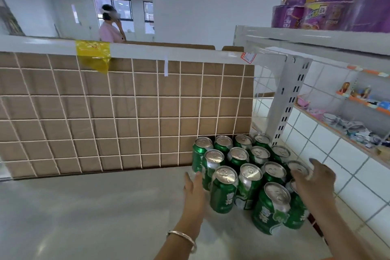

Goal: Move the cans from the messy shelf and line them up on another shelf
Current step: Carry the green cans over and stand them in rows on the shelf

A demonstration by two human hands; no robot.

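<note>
Right hand [312, 177]: fingers curled over the rightmost can [296, 167].
Left hand [193, 186]: flat and relaxed, just beside the can cluster [251, 172].
Cans: upright, at the right end of the white shelf [95, 207].
Progress: probably late; the front rows look ragged.

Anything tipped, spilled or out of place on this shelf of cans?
No spill, and no can is tipped. The green cans stand upright in rows, though the nearest row holds only two, at the right. A crumpled yellow plastic scrap hangs over the rail behind, like leftover wrapping.
</note>
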